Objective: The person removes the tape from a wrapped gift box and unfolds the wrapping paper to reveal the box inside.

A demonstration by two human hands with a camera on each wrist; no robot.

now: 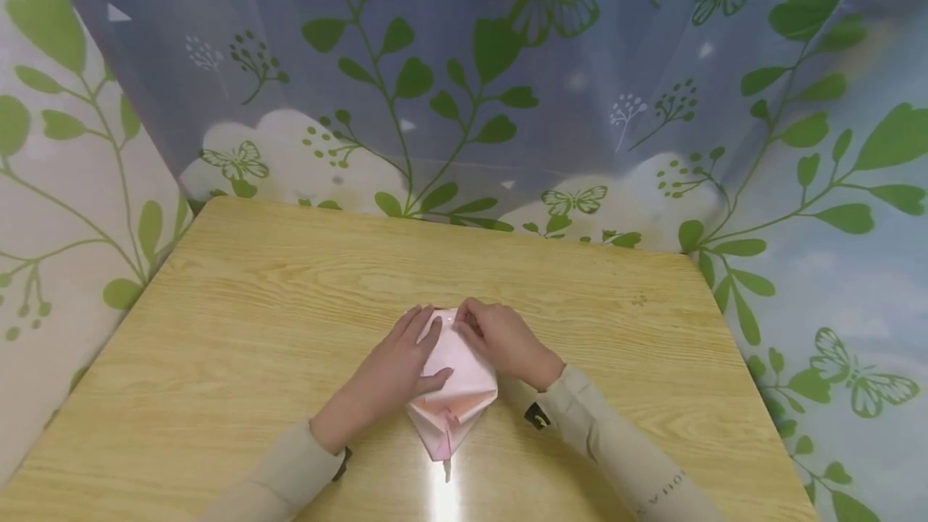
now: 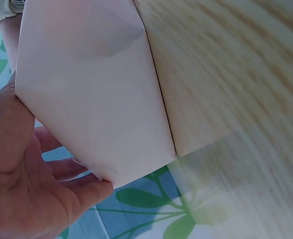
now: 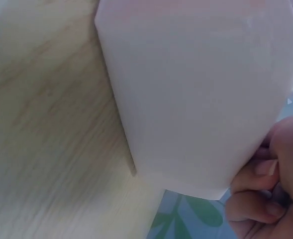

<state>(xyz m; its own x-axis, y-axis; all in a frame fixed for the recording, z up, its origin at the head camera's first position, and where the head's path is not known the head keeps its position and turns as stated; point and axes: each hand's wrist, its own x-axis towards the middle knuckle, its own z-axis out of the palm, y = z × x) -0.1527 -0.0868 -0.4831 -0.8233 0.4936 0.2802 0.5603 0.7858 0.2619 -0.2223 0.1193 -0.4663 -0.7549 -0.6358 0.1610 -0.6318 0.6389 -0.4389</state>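
A folded sheet of pale pink paper [image 1: 464,365] lies on the table in front of me, its pointed, pleated end towards me. My left hand [image 1: 387,373] rests on its left side, fingers extended and thumb spread across the paper. In the left wrist view, fingertips of the left hand [image 2: 47,184] touch the edge and corner of the paper [image 2: 96,99]. At the far right edge my right hand [image 1: 507,341] pinches the paper with curled fingers. The right wrist view has the right hand [image 3: 290,169] curled beside the edge of the smooth paper [image 3: 196,89].
The wooden table [image 1: 290,288] extends around the paper on all sides. Behind it and at both sides hangs cloth [image 1: 435,143] printed with leaves and butterflies. Light reflects off the tabletop near its front edge.
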